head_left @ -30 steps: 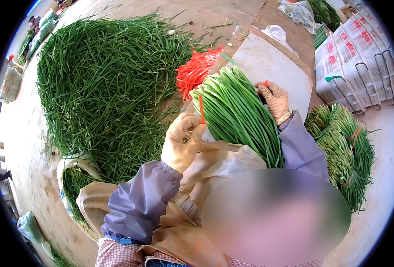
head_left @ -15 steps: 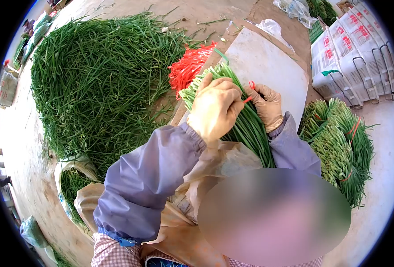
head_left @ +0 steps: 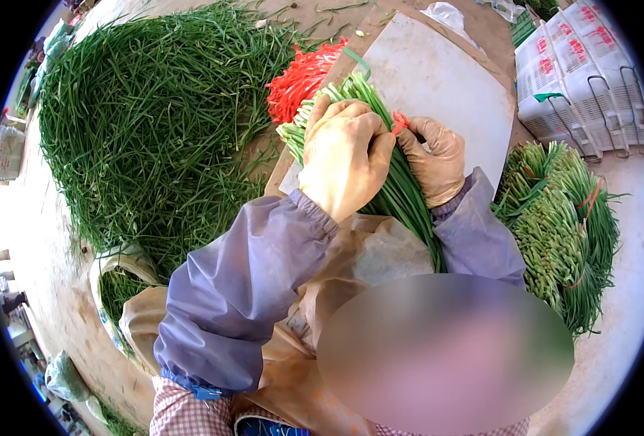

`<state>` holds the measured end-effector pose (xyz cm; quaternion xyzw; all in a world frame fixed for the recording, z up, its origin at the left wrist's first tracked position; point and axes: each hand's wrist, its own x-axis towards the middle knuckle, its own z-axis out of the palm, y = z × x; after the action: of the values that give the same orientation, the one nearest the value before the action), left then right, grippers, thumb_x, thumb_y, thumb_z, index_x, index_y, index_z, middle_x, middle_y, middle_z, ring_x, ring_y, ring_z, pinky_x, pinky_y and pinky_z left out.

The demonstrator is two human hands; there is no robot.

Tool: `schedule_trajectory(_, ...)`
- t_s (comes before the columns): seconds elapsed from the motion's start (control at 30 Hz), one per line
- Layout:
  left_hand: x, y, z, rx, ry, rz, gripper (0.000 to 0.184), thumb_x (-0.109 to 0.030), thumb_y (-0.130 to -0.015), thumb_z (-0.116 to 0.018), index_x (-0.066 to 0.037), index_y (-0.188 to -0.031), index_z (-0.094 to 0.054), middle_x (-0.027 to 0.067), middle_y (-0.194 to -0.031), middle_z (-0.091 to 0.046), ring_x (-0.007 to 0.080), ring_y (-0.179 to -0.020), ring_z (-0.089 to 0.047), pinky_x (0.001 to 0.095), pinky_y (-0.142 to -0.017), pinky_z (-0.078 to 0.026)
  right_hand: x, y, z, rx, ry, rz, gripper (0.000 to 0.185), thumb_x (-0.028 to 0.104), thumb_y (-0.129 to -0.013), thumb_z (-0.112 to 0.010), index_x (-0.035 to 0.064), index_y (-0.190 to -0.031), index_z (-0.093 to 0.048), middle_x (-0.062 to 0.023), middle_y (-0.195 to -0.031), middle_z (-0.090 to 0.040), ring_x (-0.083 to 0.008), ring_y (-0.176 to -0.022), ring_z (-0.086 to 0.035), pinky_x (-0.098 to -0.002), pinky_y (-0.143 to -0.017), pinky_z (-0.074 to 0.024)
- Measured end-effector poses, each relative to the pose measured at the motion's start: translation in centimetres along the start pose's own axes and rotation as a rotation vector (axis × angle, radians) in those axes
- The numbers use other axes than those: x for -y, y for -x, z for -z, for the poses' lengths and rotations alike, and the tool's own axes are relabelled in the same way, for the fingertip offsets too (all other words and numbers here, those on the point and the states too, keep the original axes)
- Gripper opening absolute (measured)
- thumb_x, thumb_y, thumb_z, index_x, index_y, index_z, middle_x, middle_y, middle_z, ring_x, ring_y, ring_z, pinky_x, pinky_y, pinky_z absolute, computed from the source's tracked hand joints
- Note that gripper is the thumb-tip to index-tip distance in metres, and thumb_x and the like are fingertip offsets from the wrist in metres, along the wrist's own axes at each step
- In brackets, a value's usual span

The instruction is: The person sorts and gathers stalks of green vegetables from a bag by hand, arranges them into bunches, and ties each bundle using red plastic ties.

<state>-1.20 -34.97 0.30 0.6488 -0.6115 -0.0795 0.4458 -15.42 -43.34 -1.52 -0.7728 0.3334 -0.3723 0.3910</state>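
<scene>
A bundle of green chive stems point(head_left: 405, 200) lies slantwise on a board, pale ends at the upper left. Around it runs a red tie point(head_left: 399, 122), its ends bunched above the stems. My left hand point(head_left: 343, 156), in a tan glove, rests across the bundle, thumb and forefinger pinched at the tie. From the other side my gloved right hand point(head_left: 436, 161) grips the tie too, fingers curled against the stems. The fingertips partly hide the tie.
A large heap of loose chives point(head_left: 155, 131) covers the floor at left. Red ties point(head_left: 304, 80) are piled beside the white-topped board point(head_left: 438, 80). Tied chive bundles point(head_left: 554, 225) lie at right, below white crates point(head_left: 583, 80). An open sack point(head_left: 122, 280) sits at lower left.
The red tie's ends have drawn together into a tight bunch above the stems. Both hands have shifted slightly, the fingertips now nearer each other; the view has tilted a little.
</scene>
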Motion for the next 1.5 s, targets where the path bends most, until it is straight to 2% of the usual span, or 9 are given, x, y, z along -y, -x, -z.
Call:
schedule_trajectory(0.27, 0.1, 0.6, -0.6, -0.080, -0.003, 0.037, 0.010, -0.013, -0.080, -0.064, -0.003, -0.079, -0.063, 0.0101, -0.086, -0.063, 0.0298, -0.092, -0.059, 0.0425, -0.097, -0.035, 0.0, 0.0, 0.0, -0.013, 0.392, 0.342, 0.016, 0.014, -0.079, -0.072, 0.0087, -0.093, -0.069, -0.0112, -0.080, -0.067, -0.0299, -0.069, -0.065, -0.0361, -0.059, -0.0513)
schedule_trajectory(0.47, 0.0, 0.9, -0.8, -0.127, -0.045, 0.053, 0.008, -0.012, -0.080, -0.065, -0.004, -0.080, -0.064, 0.0091, -0.087, -0.064, 0.0296, -0.092, -0.060, 0.0426, -0.100, -0.034, 0.4, 0.2, -0.1, 0.008, 0.661, 0.424, 0.018, 0.015, -0.077, -0.071, 0.0116, -0.095, -0.069, -0.0091, -0.078, -0.066, -0.0303, -0.068, -0.064, -0.0394, -0.056, -0.0497)
schedule_trajectory(0.57, -0.1, 1.1, -0.9, -0.149, -0.059, 0.066, 0.009, -0.014, -0.081, -0.065, -0.005, -0.080, -0.064, 0.0085, -0.086, -0.063, 0.0298, -0.091, -0.059, 0.0434, -0.101, -0.034, 1.1, 0.4, 0.0, 0.070, 0.624, 0.382, 0.020, 0.012, -0.077, -0.069, 0.0103, -0.097, -0.069, -0.0127, -0.085, -0.066, -0.0301, -0.073, -0.064, -0.0371, -0.060, -0.0515)
schedule_trajectory(0.67, 0.1, 1.2, -0.9, -0.157, -0.063, 0.061, 0.009, -0.015, -0.080, -0.066, -0.006, -0.079, -0.064, 0.0081, -0.086, -0.063, 0.0296, -0.091, -0.059, 0.0440, -0.102, -0.034, 1.1, 1.1, 0.0, 0.048, 0.212, 0.332, 0.016, 0.009, -0.084, -0.065, 0.0058, -0.099, -0.068, -0.0124, -0.091, -0.067, -0.0235, -0.079, -0.065, -0.0318, -0.070, -0.0517)
schedule_trajectory(0.8, 0.2, 1.3, -1.4, -0.185, -0.089, 0.034, 0.009, -0.015, -0.078, -0.068, -0.008, -0.079, -0.063, 0.0067, -0.087, -0.062, 0.0287, -0.091, -0.059, 0.0455, -0.101, -0.035, 0.9, 1.5, 0.4, 0.110, -0.412, -0.171, 0.014, 0.009, -0.095, -0.058, 0.0002, -0.100, -0.067, -0.0032, -0.095, -0.066, -0.0115, -0.090, -0.059, -0.0269, -0.084, -0.0464)
schedule_trajectory(1.0, 0.3, 1.5, -1.7, -0.241, -0.058, 0.017, 0.007, -0.015, -0.077, -0.067, -0.010, -0.081, -0.064, 0.0069, -0.085, -0.061, 0.0286, -0.093, -0.059, 0.0488, -0.103, -0.035, 1.6, 0.3, 0.3, 0.108, -0.179, -0.209, 0.013, 0.011, -0.089, -0.067, 0.0013, -0.098, -0.068, -0.0039, -0.094, -0.068, -0.0113, -0.090, -0.059, -0.0253, -0.084, -0.0470)
schedule_trajectory(1.27, 0.4, 1.9, -1.3, -0.261, -0.029, 0.007, 0.010, -0.018, -0.075, -0.070, -0.012, -0.080, -0.063, 0.0047, -0.086, -0.059, 0.0272, -0.094, -0.059, 0.0467, -0.099, -0.038, 1.6, -0.3, 0.8, 0.181, -0.372, -0.213, 0.006, -0.001, -0.086, -0.067, 0.0026, -0.090, -0.067, -0.0010, -0.091, -0.065, -0.0109, -0.086, -0.059, -0.0249, -0.081, -0.0478)
schedule_trajectory(1.37, 0.6, 1.9, -1.3, -0.234, 0.026, 0.012, 0.012, -0.016, -0.074, -0.070, -0.011, -0.083, -0.064, 0.0055, -0.087, -0.059, 0.0278, -0.095, -0.058, 0.0481, -0.103, -0.035, 2.6, -0.2, 0.5, 0.150, 0.004, 0.036, 0.009, -0.001, -0.084, -0.068, 0.0029, -0.091, -0.066, -0.0036, -0.089, -0.064, -0.0129, -0.085, -0.060, -0.0255, -0.079, -0.0478)
schedule_trajectory(1.5, 0.1, 1.4, -0.9, -0.267, 0.018, -0.012, 0.019, -0.012, -0.075, -0.064, -0.009, -0.094, -0.065, 0.0087, -0.100, -0.060, 0.0284, -0.105, -0.056, 0.0541, -0.108, -0.027, 3.6, -0.2, 0.1, 0.029, 0.533, 0.566, 0.020, 0.001, -0.076, -0.070, 0.0077, -0.094, -0.065, -0.0097, -0.088, -0.063, -0.0272, -0.082, -0.062, -0.0333, -0.070, -0.0504)
